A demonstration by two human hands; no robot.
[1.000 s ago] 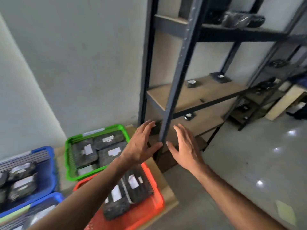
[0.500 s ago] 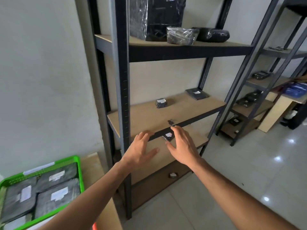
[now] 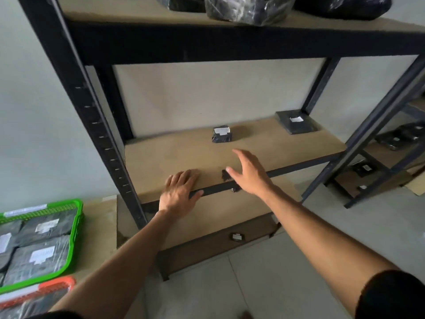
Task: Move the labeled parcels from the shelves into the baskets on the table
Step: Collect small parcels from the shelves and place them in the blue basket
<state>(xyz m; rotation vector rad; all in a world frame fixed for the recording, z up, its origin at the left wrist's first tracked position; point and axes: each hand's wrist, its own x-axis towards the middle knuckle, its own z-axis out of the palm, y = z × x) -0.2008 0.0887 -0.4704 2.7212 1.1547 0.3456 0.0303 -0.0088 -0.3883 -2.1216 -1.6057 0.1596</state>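
Observation:
A small black parcel [image 3: 221,134] with a white label sits at the middle of the wooden shelf board [image 3: 170,157]. A flat dark parcel [image 3: 296,122] with a label lies at the shelf's back right corner. My left hand [image 3: 179,194] rests on the shelf's front edge, fingers spread. My right hand [image 3: 249,172] hovers open above the front of the shelf, short of the small parcel. A tiny dark object [image 3: 225,175] lies just left of the right hand. The green basket [image 3: 77,229] at lower left holds several labeled parcels; an orange basket [image 3: 55,283] sits below it.
The black metal rack post [image 3: 101,134] stands left of my hands. Wrapped dark bundles [image 3: 248,8] sit on the upper shelf. A small parcel [image 3: 237,237] lies on the lowest shelf. A second rack [image 3: 391,146] with more parcels stands at right on the tiled floor.
The view has swung from the baskets to the rack and closed in. Both hands have risen to the middle shelf; the left now rests on its edge, the right reaches over it.

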